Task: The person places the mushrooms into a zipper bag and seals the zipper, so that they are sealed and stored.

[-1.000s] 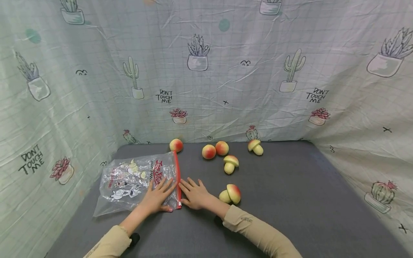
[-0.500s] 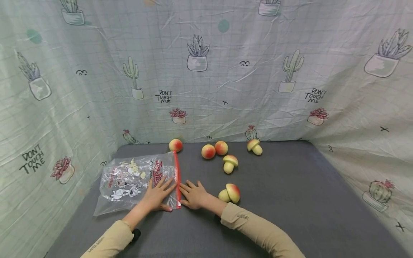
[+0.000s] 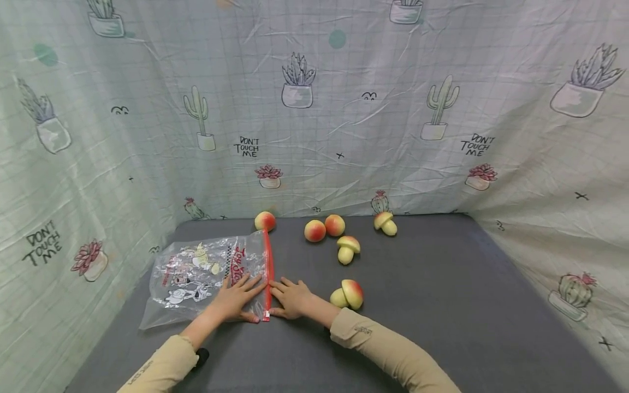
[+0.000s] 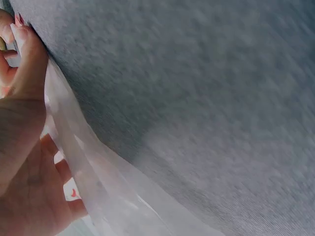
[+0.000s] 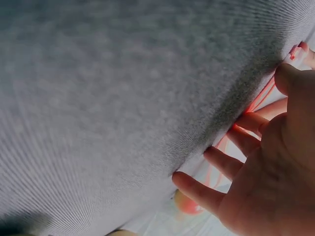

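A clear plastic zip bag with cartoon print lies flat on the dark grey table, its red zip edge facing right. My left hand rests on the bag near that edge with fingers spread. Just right of the zip is my right hand, its fingertips at the red strip. Those fingers look straight in the right wrist view. In the left wrist view, the bag's loose film runs along beside my left hand.
A toy peach stands beyond the bag's far corner. Two more peaches sit close together at the back. Three toy mushrooms lie further right, the nearest mushroom beside my right wrist. A printed cloth hangs behind the table.
The near end of the red zip edge has shifted slightly left, and my right hand has moved slightly left with it. The peaches and mushrooms stay in place.
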`<control>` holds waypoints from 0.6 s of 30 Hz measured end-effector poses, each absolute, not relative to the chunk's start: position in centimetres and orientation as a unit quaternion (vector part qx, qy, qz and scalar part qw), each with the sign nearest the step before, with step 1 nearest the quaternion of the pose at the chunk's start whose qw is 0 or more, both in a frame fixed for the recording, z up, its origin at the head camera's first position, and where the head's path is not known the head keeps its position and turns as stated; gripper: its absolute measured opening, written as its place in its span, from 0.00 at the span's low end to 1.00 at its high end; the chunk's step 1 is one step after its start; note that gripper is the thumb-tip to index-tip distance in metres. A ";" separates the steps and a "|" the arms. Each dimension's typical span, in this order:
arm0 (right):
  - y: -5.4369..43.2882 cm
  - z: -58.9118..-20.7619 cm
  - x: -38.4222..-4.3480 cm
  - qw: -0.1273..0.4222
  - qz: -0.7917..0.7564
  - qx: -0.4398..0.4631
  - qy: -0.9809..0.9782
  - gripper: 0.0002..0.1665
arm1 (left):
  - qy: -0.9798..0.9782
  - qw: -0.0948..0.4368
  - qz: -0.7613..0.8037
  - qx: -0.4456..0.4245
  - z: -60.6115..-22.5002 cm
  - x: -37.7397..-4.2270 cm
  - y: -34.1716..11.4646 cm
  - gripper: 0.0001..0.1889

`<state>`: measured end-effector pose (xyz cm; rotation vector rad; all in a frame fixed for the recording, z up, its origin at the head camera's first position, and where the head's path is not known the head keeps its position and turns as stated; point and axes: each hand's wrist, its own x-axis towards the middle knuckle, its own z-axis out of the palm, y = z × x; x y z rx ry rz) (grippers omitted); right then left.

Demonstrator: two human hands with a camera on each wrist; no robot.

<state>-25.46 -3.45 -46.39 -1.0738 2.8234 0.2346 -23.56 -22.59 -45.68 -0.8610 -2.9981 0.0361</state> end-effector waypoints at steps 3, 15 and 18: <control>-3.5 -46.4 -25.6 0.054 0.080 -0.355 0.930 0.37 | -0.960 0.007 0.008 -0.280 -45.6 -23.6 -22.8 0.44; -3.4 -45.8 -25.7 0.061 0.059 -0.358 0.930 0.37 | -0.961 -0.029 -0.017 -0.275 -45.9 -24.0 -23.5 0.44; -3.4 -45.7 -25.8 0.074 0.049 -0.358 0.930 0.34 | -0.965 -0.048 -0.020 -0.259 -45.9 -24.2 -23.6 0.41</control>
